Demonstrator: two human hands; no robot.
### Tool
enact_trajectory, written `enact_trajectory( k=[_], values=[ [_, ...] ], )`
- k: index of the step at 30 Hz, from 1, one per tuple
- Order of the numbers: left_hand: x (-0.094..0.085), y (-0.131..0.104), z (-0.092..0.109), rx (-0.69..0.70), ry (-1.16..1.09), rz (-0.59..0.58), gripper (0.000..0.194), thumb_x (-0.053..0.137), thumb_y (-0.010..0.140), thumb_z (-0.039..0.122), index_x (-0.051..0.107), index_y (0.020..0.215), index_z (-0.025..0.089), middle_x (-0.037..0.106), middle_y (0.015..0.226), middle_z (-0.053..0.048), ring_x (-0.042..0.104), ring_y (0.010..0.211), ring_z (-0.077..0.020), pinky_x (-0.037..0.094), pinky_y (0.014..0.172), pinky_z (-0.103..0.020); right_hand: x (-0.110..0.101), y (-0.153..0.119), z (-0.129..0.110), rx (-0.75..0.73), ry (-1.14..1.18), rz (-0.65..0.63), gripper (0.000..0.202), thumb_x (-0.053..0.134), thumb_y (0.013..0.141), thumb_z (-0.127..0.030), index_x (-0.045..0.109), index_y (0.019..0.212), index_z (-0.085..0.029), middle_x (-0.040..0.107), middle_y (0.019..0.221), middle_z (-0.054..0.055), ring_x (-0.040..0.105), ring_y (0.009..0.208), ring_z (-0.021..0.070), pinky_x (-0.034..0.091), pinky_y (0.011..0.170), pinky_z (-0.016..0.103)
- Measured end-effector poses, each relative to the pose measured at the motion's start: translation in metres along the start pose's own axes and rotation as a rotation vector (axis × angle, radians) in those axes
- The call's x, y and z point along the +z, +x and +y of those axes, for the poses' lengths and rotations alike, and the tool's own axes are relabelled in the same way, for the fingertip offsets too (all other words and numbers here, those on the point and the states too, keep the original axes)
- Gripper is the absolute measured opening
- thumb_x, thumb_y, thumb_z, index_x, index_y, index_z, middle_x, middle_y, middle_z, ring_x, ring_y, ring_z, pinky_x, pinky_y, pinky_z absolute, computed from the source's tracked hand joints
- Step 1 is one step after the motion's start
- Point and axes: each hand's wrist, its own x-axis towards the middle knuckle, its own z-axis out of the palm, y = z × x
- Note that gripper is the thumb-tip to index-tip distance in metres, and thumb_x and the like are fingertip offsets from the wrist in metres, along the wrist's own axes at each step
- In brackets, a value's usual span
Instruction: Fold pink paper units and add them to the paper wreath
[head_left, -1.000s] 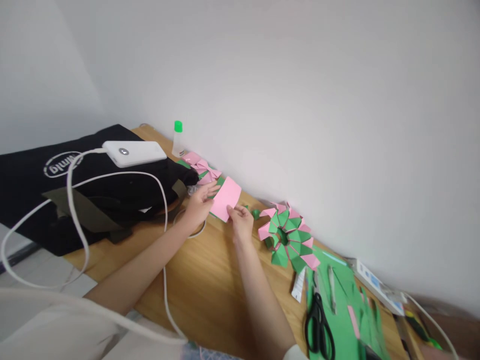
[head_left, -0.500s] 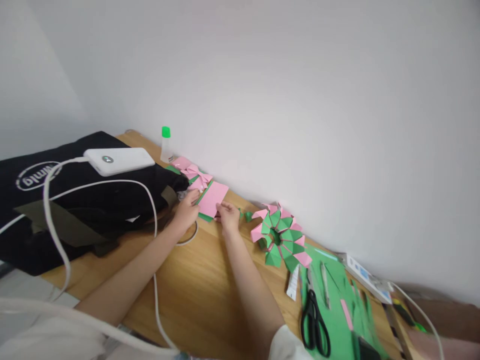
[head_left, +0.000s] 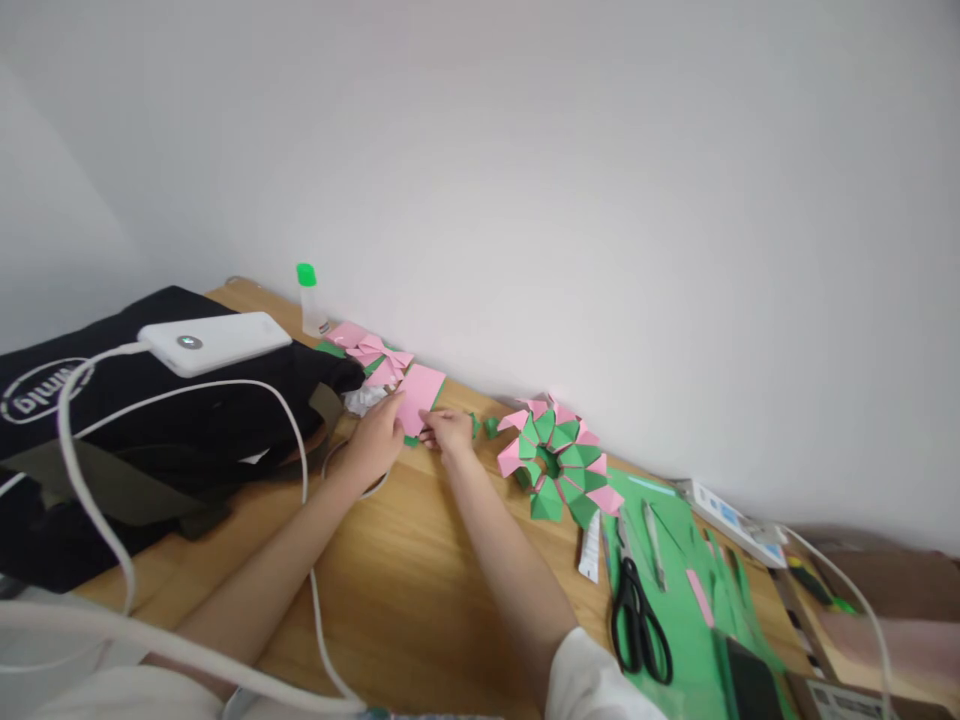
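Note:
A stack of pink and green paper (head_left: 421, 391) lies on the wooden table close to the wall. My left hand (head_left: 377, 437) rests at its left edge, fingers close together and touching the pink sheet. At the stack's lower right corner, my right hand (head_left: 448, 432) pinches the paper between thumb and fingers. Folded pink paper pieces (head_left: 379, 355) lie just behind the stack. To the right of my right hand sits a ring of folded green and pink paper (head_left: 551, 460).
At the left, a white power bank (head_left: 217, 342) with a cable lies on a black bag (head_left: 112, 420). A green-capped bottle (head_left: 310, 305) stands by the wall. Black-handled scissors (head_left: 637, 625) lie on green sheets (head_left: 675, 600) at the right, near a power strip (head_left: 731, 522).
The camera view has shifted slightly. My left hand has moved a little down the stack's left edge, and more of the crumpled white item beside it shows. My right hand stays at the corner.

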Motion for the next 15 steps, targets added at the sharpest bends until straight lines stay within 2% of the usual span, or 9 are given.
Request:
enact_trajectory(
  k=[5, 10, 13, 15],
  values=[
    [-0.002, 0.002, -0.002, 0.046, 0.133, -0.02, 0.034, 0.058, 0.093, 0.032, 0.057, 0.124, 0.016, 0.059, 0.126, -0.011, 0.061, 0.109, -0.0242, 0.053, 0.092, -0.046, -0.002, -0.007, 0.0, -0.048, -0.137, 0.013, 0.034, 0.059, 0.093, -0.034, 0.058, 0.122, -0.017, 0.061, 0.123, 0.009, 0.063, 0.103, 0.0219, 0.055, 0.085, 0.042],
    [-0.005, 0.001, 0.001, 0.076, 0.253, -0.054, 0.034, 0.058, 0.094, 0.032, 0.057, 0.123, 0.016, 0.059, 0.125, -0.011, 0.061, 0.108, -0.0236, 0.054, 0.09, -0.045, -0.009, -0.016, -0.002, -0.191, -0.283, 0.08, 0.031, 0.058, 0.093, -0.033, 0.059, 0.121, -0.019, 0.06, 0.126, 0.009, 0.063, 0.103, 0.0211, 0.055, 0.086, 0.041],
    [-0.006, 0.0, 0.005, 0.098, 0.335, -0.076, 0.032, 0.058, 0.094, 0.032, 0.058, 0.122, 0.016, 0.06, 0.124, -0.01, 0.061, 0.107, -0.0231, 0.054, 0.09, -0.045, -0.022, -0.031, 0.004, -0.286, -0.335, 0.103, 0.031, 0.057, 0.094, -0.034, 0.059, 0.12, -0.019, 0.061, 0.124, 0.009, 0.063, 0.103, 0.0206, 0.055, 0.087, 0.041],
    [-0.007, -0.001, 0.008, 0.104, 0.396, -0.082, 0.032, 0.058, 0.094, 0.032, 0.058, 0.121, 0.016, 0.06, 0.124, -0.01, 0.061, 0.107, -0.0231, 0.054, 0.091, -0.045, -0.038, -0.052, 0.016, -0.347, -0.36, 0.105, 0.031, 0.058, 0.094, -0.034, 0.059, 0.121, -0.018, 0.061, 0.122, 0.009, 0.063, 0.102, 0.0208, 0.055, 0.087, 0.042]
  ],
)
